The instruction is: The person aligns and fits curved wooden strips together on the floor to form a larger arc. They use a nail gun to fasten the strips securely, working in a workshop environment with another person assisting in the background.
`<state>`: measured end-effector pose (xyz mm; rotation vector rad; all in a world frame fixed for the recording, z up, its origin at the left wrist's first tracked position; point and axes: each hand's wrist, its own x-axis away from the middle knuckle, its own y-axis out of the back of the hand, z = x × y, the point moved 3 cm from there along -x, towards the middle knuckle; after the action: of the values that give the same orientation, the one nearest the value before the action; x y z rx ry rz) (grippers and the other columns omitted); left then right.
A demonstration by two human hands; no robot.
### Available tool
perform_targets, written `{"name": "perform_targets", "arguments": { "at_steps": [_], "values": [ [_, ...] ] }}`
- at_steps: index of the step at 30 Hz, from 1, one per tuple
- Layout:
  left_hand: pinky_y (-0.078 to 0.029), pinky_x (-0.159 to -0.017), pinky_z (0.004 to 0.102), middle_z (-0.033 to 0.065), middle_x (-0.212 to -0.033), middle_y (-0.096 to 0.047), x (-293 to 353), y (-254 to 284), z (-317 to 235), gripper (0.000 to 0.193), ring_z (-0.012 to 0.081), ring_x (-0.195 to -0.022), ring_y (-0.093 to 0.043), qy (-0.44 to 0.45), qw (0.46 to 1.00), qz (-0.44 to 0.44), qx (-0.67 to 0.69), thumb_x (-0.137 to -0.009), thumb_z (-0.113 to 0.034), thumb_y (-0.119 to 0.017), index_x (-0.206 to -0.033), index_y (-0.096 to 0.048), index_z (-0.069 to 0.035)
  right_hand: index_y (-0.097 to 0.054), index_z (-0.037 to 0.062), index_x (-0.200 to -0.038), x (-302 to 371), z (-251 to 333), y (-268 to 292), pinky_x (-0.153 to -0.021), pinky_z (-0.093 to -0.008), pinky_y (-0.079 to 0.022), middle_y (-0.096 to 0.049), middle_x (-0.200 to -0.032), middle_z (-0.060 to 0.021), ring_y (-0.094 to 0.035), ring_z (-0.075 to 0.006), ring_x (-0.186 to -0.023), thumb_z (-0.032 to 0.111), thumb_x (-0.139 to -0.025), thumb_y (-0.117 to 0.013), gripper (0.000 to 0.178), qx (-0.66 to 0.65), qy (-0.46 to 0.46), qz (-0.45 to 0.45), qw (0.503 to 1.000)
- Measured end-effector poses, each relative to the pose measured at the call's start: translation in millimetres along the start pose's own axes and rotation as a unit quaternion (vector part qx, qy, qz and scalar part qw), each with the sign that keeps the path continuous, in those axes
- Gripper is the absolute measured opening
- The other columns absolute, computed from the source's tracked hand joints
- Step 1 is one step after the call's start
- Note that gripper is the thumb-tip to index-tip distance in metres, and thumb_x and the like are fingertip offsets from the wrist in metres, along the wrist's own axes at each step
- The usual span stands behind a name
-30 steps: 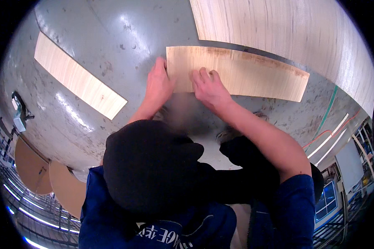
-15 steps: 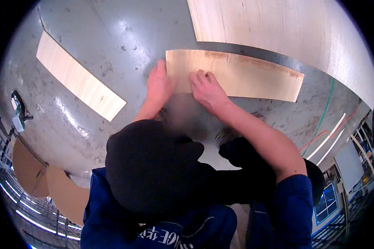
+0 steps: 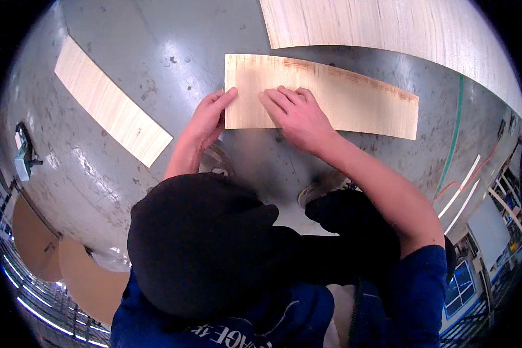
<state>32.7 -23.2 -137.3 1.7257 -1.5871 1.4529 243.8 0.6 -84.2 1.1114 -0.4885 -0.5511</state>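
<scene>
A pale wooden board with brown streaks along its far edge lies crosswise in front of me. My left hand grips its left end, thumb on the top face and the other fingers tucked at or beneath the edge. On the board's top, a little right of that end, rests my right hand, its fingers spread and lightly bent against the wood. The right thumb is hard to make out.
A second narrow wooden board lies on the grey floor at the left. A large wooden sheet fills the far right. Thin white strips lie near an orange cord at right. Brown panels stand at lower left.
My left thumb has come onto the board's left end, and the hand now grips that edge. My right hand stays on the board's face. The board appears slightly farther up in view.
</scene>
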Motion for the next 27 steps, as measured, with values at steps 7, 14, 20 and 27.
{"name": "perform_targets", "arguments": {
  "at_steps": [7,14,20,27],
  "values": [
    [-0.049,-0.105,0.0447,0.0165,-0.133,-0.062,0,-2,22,0.058,0.0272,-0.121,-0.062,-0.008,0.977,0.085,0.194,-0.103,-0.040,-0.053,-0.142,-0.048,0.003,-0.052,0.0039,-0.139,-2,7,21,-0.102,-0.0454,-0.042,-0.056,-0.138,-0.0112,-0.056,-0.0287,-0.124,0.006,-0.068,-0.071,0.074,-0.048,-0.005,-0.016,0.999],
    [-0.057,-0.091,0.0363,0.0136,-0.118,-0.070,-3,-6,19,0.027,0.0203,-0.102,-0.071,-0.120,0.972,0.112,0.170,-0.099,-0.009,-0.060,-0.123,-0.063,0.002,-0.052,0.0033,-0.139,-4,8,29,-0.100,-0.0448,-0.043,-0.057,-0.135,-0.0130,-0.056,-0.0298,-0.123,0.005,-0.065,-0.073,0.076,-0.073,-0.009,-0.034,0.997],
    [-0.058,-0.090,0.0344,0.0127,-0.117,-0.071,9,-12,8,0.025,0.0192,-0.102,-0.070,-0.144,0.968,0.104,0.176,-0.098,-0.005,-0.061,-0.122,-0.064,0.001,-0.052,0.0025,-0.138,-9,15,39,-0.099,-0.0437,-0.044,-0.057,-0.134,-0.0143,-0.056,-0.0302,-0.122,0.005,-0.065,-0.071,0.075,-0.075,-0.011,-0.045,0.996],
    [-0.057,-0.092,0.0358,0.0116,-0.119,-0.070,16,-15,-5,0.026,0.0191,-0.104,-0.070,-0.192,0.954,0.130,0.191,-0.097,-0.003,-0.061,-0.123,-0.064,0.000,-0.052,0.0018,-0.138,-18,24,50,-0.097,-0.0432,-0.044,-0.057,-0.134,-0.0143,-0.057,-0.0296,-0.121,0.006,-0.065,-0.069,0.076,-0.096,-0.019,-0.059,0.993]
  ]
}}
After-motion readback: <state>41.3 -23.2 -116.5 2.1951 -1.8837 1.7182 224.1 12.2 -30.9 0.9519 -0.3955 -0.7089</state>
